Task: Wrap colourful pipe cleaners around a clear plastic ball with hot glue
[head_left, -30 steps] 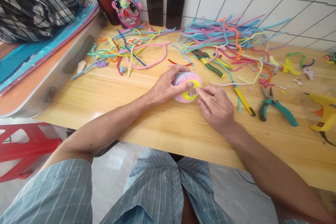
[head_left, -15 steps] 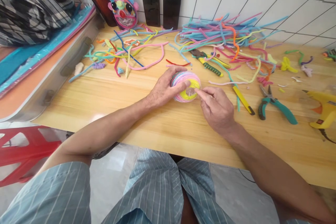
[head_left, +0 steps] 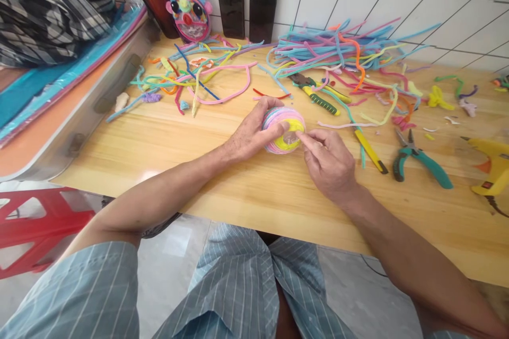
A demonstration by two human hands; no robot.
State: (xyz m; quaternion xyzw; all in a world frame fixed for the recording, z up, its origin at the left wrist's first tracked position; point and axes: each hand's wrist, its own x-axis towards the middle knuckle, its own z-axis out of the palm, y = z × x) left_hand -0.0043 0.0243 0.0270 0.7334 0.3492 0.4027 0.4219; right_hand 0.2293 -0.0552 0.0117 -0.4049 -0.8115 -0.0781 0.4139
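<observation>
My left hand (head_left: 254, 132) is wrapped round a small bowl-like piece coiled from pipe cleaners (head_left: 275, 116), pink, purple and blue outside with a yellow inner ring. The thumb lies across the yellow ring, and something clear and shiny shows in the round opening. At the right side of that ring is my right hand (head_left: 330, 161), its thumb and index finger pinched together and the other fingers curled. Whatever the pinch holds is hidden. Both hands are just above the front part of the wooden table (head_left: 238, 196).
Behind the hands lie loose pipe cleaners (head_left: 318, 50) and green-handled pliers (head_left: 324, 103). To the right are a yellow cutter (head_left: 371, 152), teal pliers (head_left: 431, 167) and a glue gun (head_left: 491, 164). A pipe-cleaner figure (head_left: 193, 18) and two phones (head_left: 264, 0) stand against the tiled wall.
The whole view has shifted very slightly. Both hands keep nearly the same hold on the coiled piece, with the right fingertips still at the yellow ring.
</observation>
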